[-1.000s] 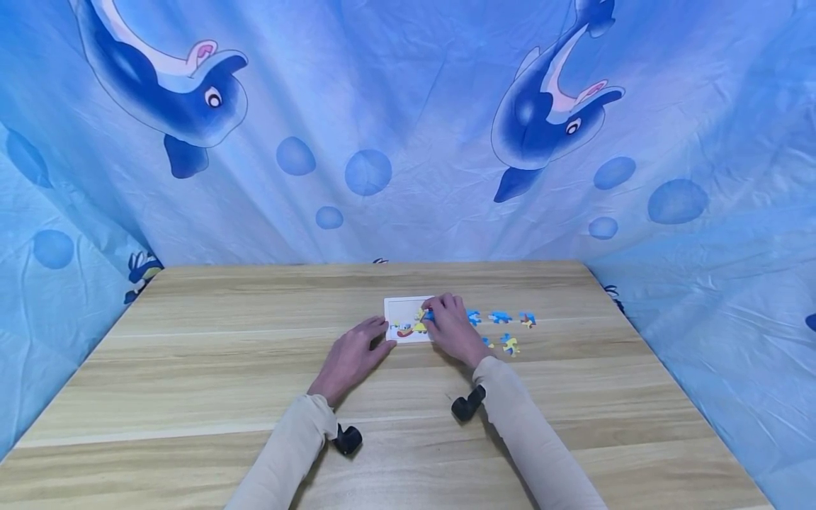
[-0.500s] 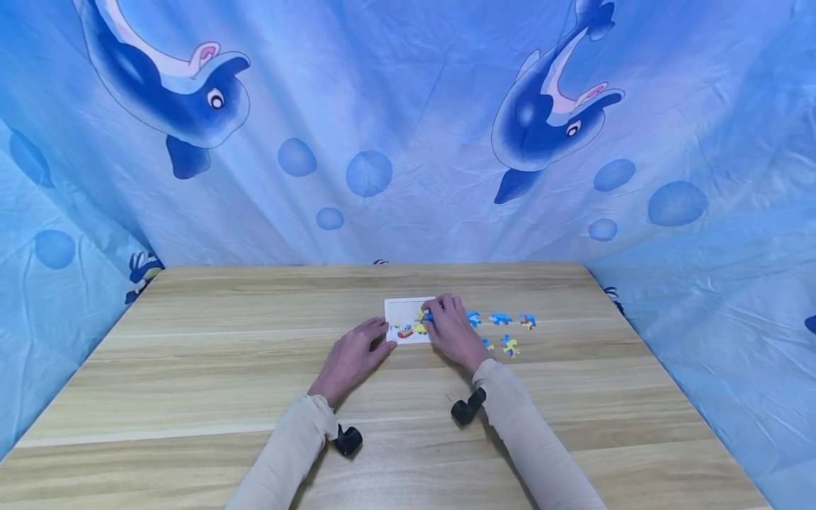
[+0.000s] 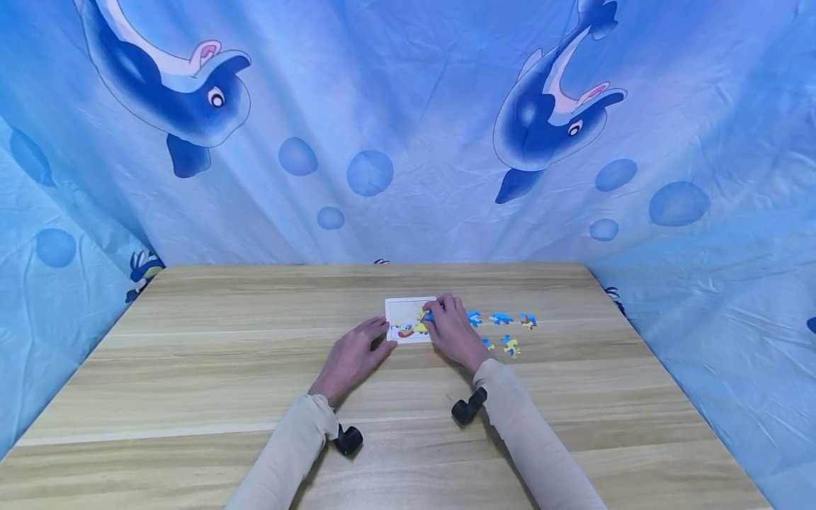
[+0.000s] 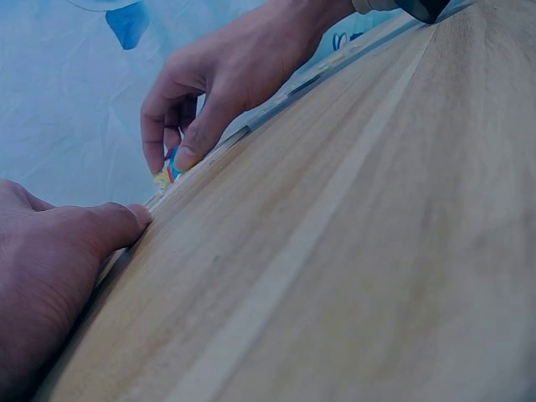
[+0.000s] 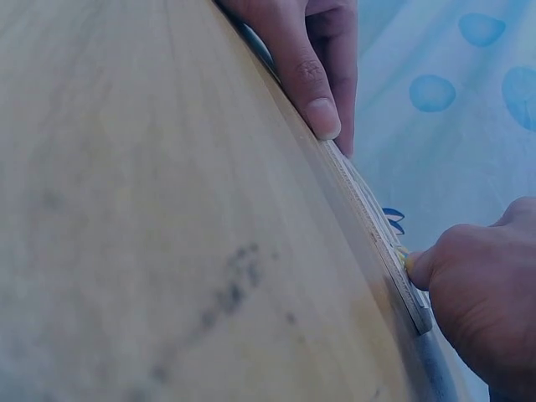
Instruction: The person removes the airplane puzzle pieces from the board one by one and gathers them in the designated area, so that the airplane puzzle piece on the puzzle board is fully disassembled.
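A white-framed jigsaw board (image 3: 403,309) lies flat on the table, with a few yellow and red picture pieces along its lower part. My left hand (image 3: 350,356) grips the board's left side, its thumb at the near corner. My right hand (image 3: 455,333) is over the board's right side and pinches a puzzle piece (image 4: 173,164) between thumb and fingers, blue with some yellow and red. That piece stands tilted, its lower edge right at the board. The right hand covers the board's right end.
Several loose blue and yellow puzzle pieces (image 3: 501,319) lie right of the board, the nearest ones partly behind the right hand. The wooden table (image 3: 255,397) ends at the back against a blue dolphin curtain (image 3: 433,234).
Both hands stay almost in place. The right hand keeps its pinch on the puzzle piece over the board, and the board has hardly moved.
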Action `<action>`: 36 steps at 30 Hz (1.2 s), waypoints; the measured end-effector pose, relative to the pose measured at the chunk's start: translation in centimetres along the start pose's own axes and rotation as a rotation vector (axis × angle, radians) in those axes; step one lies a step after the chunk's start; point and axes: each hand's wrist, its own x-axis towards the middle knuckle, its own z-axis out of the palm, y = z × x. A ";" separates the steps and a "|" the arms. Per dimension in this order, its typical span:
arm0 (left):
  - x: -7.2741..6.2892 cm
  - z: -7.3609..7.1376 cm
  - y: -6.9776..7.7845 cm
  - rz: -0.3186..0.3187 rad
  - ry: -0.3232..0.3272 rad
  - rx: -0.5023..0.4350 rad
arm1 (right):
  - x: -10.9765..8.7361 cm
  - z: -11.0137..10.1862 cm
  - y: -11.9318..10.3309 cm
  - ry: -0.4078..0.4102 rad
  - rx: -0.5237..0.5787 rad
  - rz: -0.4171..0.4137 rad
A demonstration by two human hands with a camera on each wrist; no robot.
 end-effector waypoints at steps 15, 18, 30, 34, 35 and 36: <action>0.0 0.2 0.2 -0.013 -0.018 0.009 | -0.2 -0.3 0.2 -0.033 -0.004 0.014; 0.0 0.2 0.1 -0.009 -0.019 0.009 | -0.3 -0.3 0.3 -0.031 0.011 0.014; -0.2 -0.1 0.1 -0.024 -0.015 0.006 | -1.1 -0.9 1.1 -0.013 0.128 0.024; -0.1 -0.1 0.1 -0.018 -0.013 0.011 | -1.6 -1.4 1.5 -0.001 0.143 0.015; -0.1 -0.1 0.1 -0.014 -0.012 0.010 | -1.7 -1.5 1.6 0.003 0.145 0.017; -0.1 -0.1 0.1 -0.009 -0.009 0.012 | -1.9 -1.6 1.8 0.005 0.147 0.022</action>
